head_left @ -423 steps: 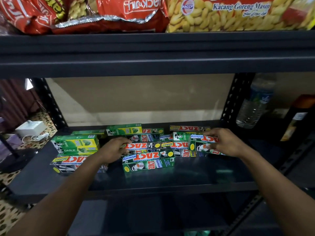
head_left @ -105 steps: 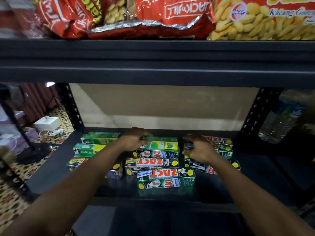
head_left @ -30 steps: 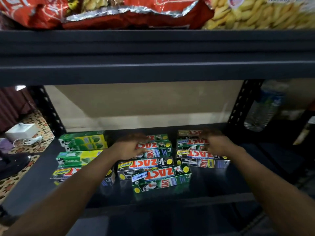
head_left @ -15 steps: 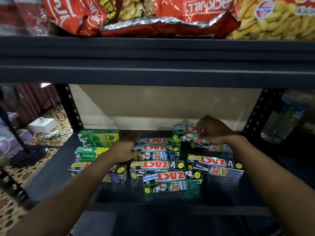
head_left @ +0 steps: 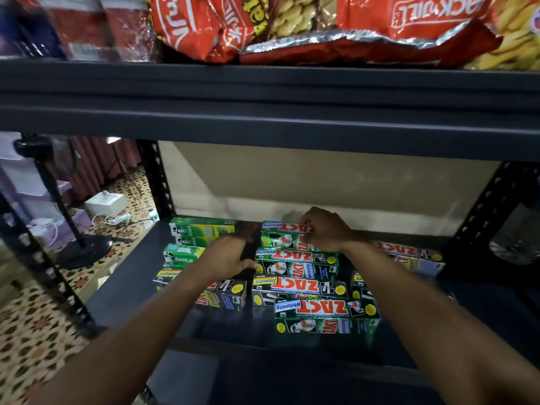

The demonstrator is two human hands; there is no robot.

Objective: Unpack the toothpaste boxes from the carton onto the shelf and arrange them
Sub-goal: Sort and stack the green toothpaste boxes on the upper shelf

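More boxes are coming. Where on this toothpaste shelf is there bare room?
Bare shelf: the front strip before the front Whitening box, and the right front, between Zact boxes and right post. Crowded: the middle, around left hand and right hand.

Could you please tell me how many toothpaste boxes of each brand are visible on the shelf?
Zact boxes: 7
Darlie boxes: 3
Total: 10 visible; any stacked underneath are hidden.
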